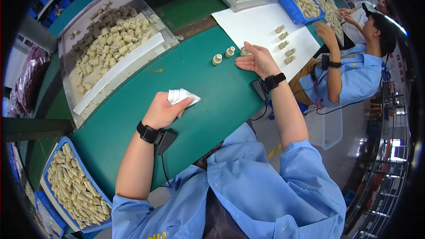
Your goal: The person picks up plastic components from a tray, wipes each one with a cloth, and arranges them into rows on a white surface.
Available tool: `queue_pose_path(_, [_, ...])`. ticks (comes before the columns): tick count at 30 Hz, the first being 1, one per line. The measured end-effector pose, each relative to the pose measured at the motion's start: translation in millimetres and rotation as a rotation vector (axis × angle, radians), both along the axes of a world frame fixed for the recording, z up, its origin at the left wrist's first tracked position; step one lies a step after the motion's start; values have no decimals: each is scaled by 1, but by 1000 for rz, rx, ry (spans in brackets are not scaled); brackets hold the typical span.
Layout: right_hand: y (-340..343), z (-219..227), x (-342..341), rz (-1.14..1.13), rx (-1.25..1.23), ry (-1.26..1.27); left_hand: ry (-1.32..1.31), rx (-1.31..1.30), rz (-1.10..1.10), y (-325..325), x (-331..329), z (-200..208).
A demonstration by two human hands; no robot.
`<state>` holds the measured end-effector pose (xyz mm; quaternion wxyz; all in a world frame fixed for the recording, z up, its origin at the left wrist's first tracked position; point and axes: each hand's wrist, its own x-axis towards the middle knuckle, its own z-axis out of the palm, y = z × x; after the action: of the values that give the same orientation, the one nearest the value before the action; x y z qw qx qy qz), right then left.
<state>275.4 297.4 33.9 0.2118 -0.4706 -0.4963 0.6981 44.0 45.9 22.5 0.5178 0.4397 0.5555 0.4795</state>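
the small cream part point(245, 51) lies in the gap between thumb and fingers of the right grip point(260, 62), mostly hidden by them. it looks light and stiff, probably hard plastic or ceramic with a metal piece at the top, so it would likely bear a firm pinch but might chip if dropped. smooth sides could make it a little slippery; the best hold seems to be low around the wider body, clear of the narrow metal top.

the right grip is loosely shaped, thumb raised apart from nearly straight fingers; whether it pinches the part or only surrounds it, i cannot tell. just left of this grip, two like parts, a nearer one point(230, 52) and a farther one point(217, 59), stand upright on the green desk point(190, 137). to its right, a row of five cream parts point(283, 44) rests on a white sheet point(252, 24).

the left grip point(161, 109) is closed around a white cloth point(181, 96), thumb pressed over it, with a pointed fold sticking out toward the right. the cloth seems soft and very light, easily bunched, and best held in a gathered fold as here. beyond the left grip, well apart, a heap of cream pieces point(110, 46) fills much of a shallow tray point(170, 40).
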Motion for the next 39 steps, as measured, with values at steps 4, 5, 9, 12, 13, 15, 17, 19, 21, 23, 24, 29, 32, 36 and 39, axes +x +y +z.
queue_pose_path(4, [-1,0,-2,4,27,-18,31,-26,21,0,-1,-2])
queue_pose_path(5, [-1,0,-2,1,30,-15,34,-23,18,0,-2,-2])
queue_pose_path(9, [-4,-1,0,-33,-5,-10,20,1,2,-3,-1,-7])
queue_pose_path(12, [-6,-1,2,-31,4,43,27,31,3,-3,3,-5])
queue_pose_path(13, [-5,-1,0,-31,7,46,30,33,4,-2,1,-3])
queue_pose_path(15, [-4,-1,-4,26,65,-2,29,10,12,0,0,-1])
queue_pose_path(17, [-6,2,-6,44,92,-28,27,-3,6,0,1,-2])
queue_pose_path(19, [-6,6,-7,63,82,-85,39,-5,13,0,1,-3])
queue_pose_path(21, [-10,8,-8,56,80,-115,44,-2,1,-1,1,-4])
queue_pose_path(23, [-16,8,-7,-42,178,-130,62,-7,16,-1,1,-4])
queue_pose_path(24, [-18,10,-3,-92,228,-139,70,-9,22,0,1,-4])
queue_pose_path(29, [-20,25,63,-500,624,-70,45,-24,59,-4,2,-5])
queue_pose_path(32, [9,21,114,-650,635,-174,78,1,32,0,3,-2])
queue_pose_path(36, [28,11,132,-696,343,-241,90,16,24,-1,1,-5])
queue_pose_path(39, [28,7,128,-603,17,-167,93,19,29,0,1,-6])
